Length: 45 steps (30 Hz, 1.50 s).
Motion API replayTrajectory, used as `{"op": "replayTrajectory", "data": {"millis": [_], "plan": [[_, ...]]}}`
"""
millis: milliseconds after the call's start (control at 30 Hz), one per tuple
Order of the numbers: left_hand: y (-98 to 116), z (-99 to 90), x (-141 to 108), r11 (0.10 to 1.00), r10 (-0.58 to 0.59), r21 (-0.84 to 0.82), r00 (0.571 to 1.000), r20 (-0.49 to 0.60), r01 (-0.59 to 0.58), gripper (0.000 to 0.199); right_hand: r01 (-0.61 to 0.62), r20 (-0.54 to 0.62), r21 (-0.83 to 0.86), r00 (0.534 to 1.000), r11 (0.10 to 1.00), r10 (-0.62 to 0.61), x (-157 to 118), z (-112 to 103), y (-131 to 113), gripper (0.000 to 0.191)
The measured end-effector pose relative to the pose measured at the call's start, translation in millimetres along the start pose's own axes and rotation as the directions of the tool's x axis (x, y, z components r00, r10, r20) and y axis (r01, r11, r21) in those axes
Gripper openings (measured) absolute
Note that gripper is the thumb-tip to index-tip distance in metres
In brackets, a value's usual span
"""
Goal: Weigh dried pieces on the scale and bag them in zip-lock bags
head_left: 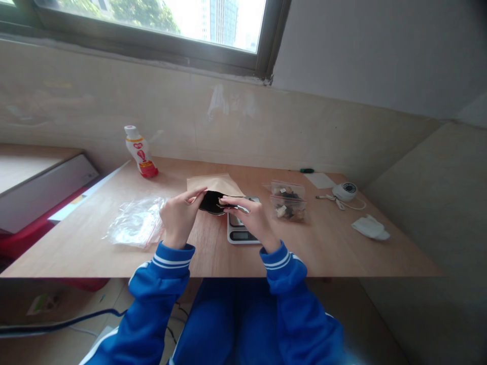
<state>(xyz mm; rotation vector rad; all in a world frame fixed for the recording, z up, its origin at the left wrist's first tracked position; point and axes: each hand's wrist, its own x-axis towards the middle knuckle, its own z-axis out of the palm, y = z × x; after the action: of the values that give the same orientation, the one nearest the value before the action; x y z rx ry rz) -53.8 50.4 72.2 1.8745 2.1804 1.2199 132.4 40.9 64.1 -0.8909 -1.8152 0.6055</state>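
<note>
I see a flat glossy black pouch [211, 202] held in the air between both hands, just above the white digital kitchen scale [243, 234]. The left grip [178, 218] is narrow and its fingers pinch the pouch from the left side; the right grip [253, 218] is narrow too and holds from the right. A brown kraft paper envelope [215, 183] lies behind the scale. Left of the scale is a crumpled clear zip bag [135, 223]; right of it, a clear zip bag of dark and pale dried pieces [288, 202]. All rest on the pale wooden worktop [76, 253].
</note>
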Motion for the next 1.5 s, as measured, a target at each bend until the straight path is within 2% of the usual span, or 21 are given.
{"op": "replayTrajectory", "data": {"millis": [133, 233, 333, 400, 500, 567, 667, 933, 1100, 1267, 1367, 1500], "plan": [[0, 0.1, -2, 1.0, -0.012, -0.027, 1.0, 0.003, 0.012, 0.025, -0.059, -0.056, 0.104, 0.996, 0.993, 0.065, 1, 1, 2, 0.02], [-1, 0.7, -2, 1.0, -0.011, -0.021, 1.0, 0.007, 0.011, 0.026, -0.121, -0.082, 0.244, 0.986, 0.962, 0.145, -1, 2, 5, 0.024], [-4, 0.5, -1, 1.0, -0.017, -0.008, 1.0, 0.006, 0.017, 0.026, -0.16, -0.165, 0.394, 0.956, 0.905, 0.241, -10, -7, 16, 0.03], [-7, -0.2, 1, 0.999, -0.032, -0.011, 0.999, -0.002, 0.032, 0.026, -0.171, -0.258, 0.418, 0.919, 0.892, 0.297, -19, -19, 27, 0.031], [-10, -1.2, 2, 0.998, -0.055, -0.009, 0.998, -0.025, 0.055, 0.027, -0.242, -0.322, 0.302, 0.884, 0.922, 0.338, -35, -38, 47, 0.03], [-11, -1.0, 3, 0.998, -0.06, -0.001, 0.998, -0.029, 0.06, 0.027, -0.289, -0.305, 0.165, 0.894, 0.943, 0.327, -44, -45, 59, 0.028], [-12, 0.1, 2, 0.999, -0.05, 0.009, 0.999, -0.021, 0.05, 0.029, -0.294, -0.28, 0.009, 0.917, 0.956, 0.285, -52, -44, 72, 0.023], [-12, -1.5, 2, 0.998, -0.049, 0.029, 0.999, -0.009, 0.049, 0.029, -0.298, -0.273, -0.055, 0.922, 0.953, 0.273, -62, -29, 80, 0.025], [-12, -1.5, 1, 0.999, -0.044, 0.027, 0.999, -0.007, 0.044, 0.029, -0.353, -0.336, -0.043, 0.886, 0.935, 0.319, -67, -31, 80, 0.034], [-13, -1.4, 1, 0.999, -0.038, 0.02, 0.999, 0.0, 0.038, 0.03, -0.418, -0.38, -0.037, 0.846, 0.908, 0.374, -50, -37, 76, 0.039], [-13, -1.8, 0, 0.999, -0.038, 0.018, 0.999, 0.004, 0.038, 0.03, -0.418, -0.312, -0.152, 0.88, 0.896, 0.357, -30, -42, 74, 0.036], [-13, -2.0, 0, 0.999, -0.041, 0.018, 0.999, 0.007, 0.041, 0.031, -0.328, -0.129, -0.379, 0.945, 0.865, 0.302, -2, -41, 76, 0.022]]}}
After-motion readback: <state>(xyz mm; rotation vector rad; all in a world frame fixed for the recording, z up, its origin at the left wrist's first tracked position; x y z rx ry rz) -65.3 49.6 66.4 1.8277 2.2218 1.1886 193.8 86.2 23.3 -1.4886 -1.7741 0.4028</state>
